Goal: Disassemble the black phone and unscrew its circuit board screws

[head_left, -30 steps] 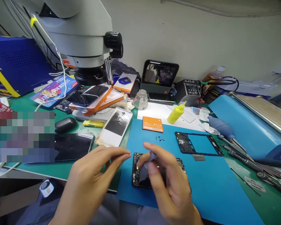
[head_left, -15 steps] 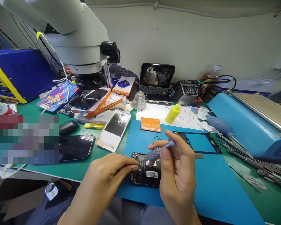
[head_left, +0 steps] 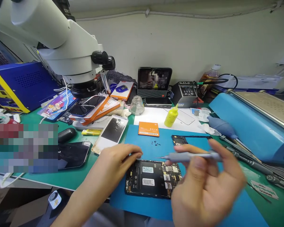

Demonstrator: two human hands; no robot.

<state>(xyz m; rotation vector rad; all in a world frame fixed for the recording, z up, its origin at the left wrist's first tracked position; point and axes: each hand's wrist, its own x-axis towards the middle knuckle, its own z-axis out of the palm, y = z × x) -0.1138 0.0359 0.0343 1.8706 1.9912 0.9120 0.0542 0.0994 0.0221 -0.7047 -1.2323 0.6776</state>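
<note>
An opened phone (head_left: 156, 176) lies flat on the blue mat (head_left: 132, 206), its black battery and circuit board showing. My right hand (head_left: 205, 186) grips a thin grey precision screwdriver (head_left: 177, 156), held nearly level above the phone's upper edge with its tip pointing left. At the phone's top left corner is my left hand (head_left: 118, 160), thumb and fingers pinched together; whatever lies between them, if anything, is hidden. Several tiny dark screws (head_left: 155, 143) are scattered on the mat beyond the phone. Partly behind my right hand sits a black phone mid-frame (head_left: 178, 139).
An orange battery (head_left: 148, 130) and a yellow squeeze bottle (head_left: 171, 116) stand farther back. To the left are a white phone (head_left: 112, 132), a dark phone (head_left: 75, 154) and a microscope (head_left: 68, 60). A blue machine (head_left: 253, 123) and several tools line the right.
The screwdriver has lifted off the phone and swung level as my right hand moved right. My left hand has risen slightly, toward the phone's top edge. The view has shifted a little.
</note>
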